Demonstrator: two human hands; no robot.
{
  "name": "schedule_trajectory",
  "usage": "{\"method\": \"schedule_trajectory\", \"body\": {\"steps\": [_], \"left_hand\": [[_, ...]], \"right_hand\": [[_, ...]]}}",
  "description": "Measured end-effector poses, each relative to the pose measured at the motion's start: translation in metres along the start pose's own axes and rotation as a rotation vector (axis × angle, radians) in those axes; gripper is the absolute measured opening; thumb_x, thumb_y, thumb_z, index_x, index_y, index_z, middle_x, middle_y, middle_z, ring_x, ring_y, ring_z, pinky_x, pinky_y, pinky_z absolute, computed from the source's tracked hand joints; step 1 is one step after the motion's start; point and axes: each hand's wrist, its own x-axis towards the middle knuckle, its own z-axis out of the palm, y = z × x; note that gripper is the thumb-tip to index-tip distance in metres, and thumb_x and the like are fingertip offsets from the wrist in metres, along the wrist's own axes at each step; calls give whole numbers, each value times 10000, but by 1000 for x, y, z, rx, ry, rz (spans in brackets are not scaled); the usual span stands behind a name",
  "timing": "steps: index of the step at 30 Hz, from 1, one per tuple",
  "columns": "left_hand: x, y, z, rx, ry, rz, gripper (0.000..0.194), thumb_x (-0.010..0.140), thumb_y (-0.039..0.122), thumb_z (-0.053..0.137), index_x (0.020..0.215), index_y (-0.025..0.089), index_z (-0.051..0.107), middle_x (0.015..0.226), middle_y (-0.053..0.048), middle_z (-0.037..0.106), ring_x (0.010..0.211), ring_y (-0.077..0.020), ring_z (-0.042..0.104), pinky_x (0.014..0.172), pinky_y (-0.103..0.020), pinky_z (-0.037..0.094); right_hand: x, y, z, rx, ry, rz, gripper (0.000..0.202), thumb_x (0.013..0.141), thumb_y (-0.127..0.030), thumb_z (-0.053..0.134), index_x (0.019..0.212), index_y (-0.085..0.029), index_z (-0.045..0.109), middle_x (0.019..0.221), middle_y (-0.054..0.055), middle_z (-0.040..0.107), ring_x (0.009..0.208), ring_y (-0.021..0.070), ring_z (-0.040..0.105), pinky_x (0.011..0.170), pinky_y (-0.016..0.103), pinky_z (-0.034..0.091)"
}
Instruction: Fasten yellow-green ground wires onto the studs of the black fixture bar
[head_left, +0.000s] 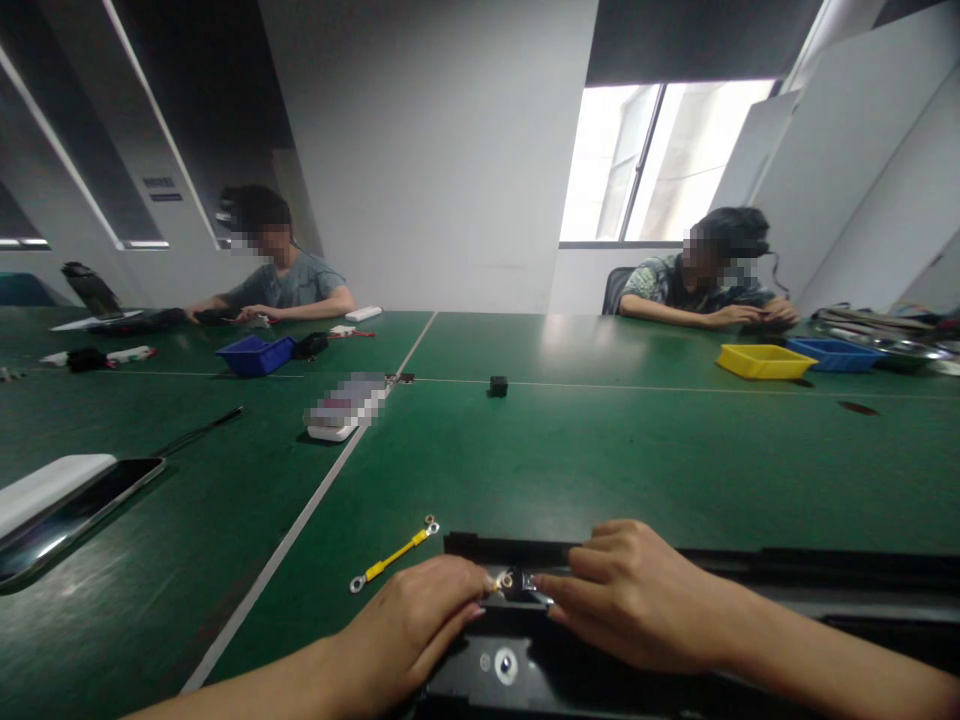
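Note:
My left hand (pixel 431 615) reaches in from the lower left, its thumb and forefinger pinched at a small ring-shaped metal piece (pixel 508 581) on a long black housing (pixel 547 675). From the right, my right hand (pixel 626 595) has its fingers pressed together around a small shiny part beside that ring; most of this part is hidden. A round metal fitting (pixel 506 665) shows on the housing below the hands. On the green table, left of the housing, lies a yellow cable with ring terminals (pixel 396 558).
A phone (pixel 82 515) and a white device (pixel 337 415) lie to the left on the green table (pixel 600 450). A small black cube (pixel 498 386) sits mid-table. Blue (pixel 255 354) and yellow trays (pixel 765 362) stand farther back. Two people (pixel 289 285) sit across the table.

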Motion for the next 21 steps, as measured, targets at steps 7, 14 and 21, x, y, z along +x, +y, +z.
{"method": "schedule_trajectory", "body": {"steps": [7, 14, 21], "left_hand": [[-1, -2, 2, -30, -19, -35, 235, 989, 174, 374, 1162, 173, 533, 1087, -85, 645, 1007, -202, 613, 923, -304, 484], [0, 0, 0, -22, -21, -32, 238, 985, 166, 369, 1157, 162, 534, 1075, -90, 645, 998, -206, 613, 913, -307, 486], [-1, -1, 1, -32, -36, -52, 234, 983, 156, 376, 1159, 163, 530, 1085, -89, 636, 1013, -207, 599, 923, -313, 474]], "right_hand": [[0, 5, -2, 38, 3, -10, 248, 953, -268, 437, 1062, -187, 645, 652, 10, 620, 510, 113, 500, 504, 293, 250], [1, 15, -5, 189, -88, 46, 254, 960, -277, 447, 1109, -221, 645, 765, 19, 678, 602, 121, 574, 547, 283, 295], [2, 20, -4, 259, -107, 96, 247, 966, -291, 460, 1109, -249, 657, 757, 7, 681, 610, 118, 582, 547, 256, 299]]}}
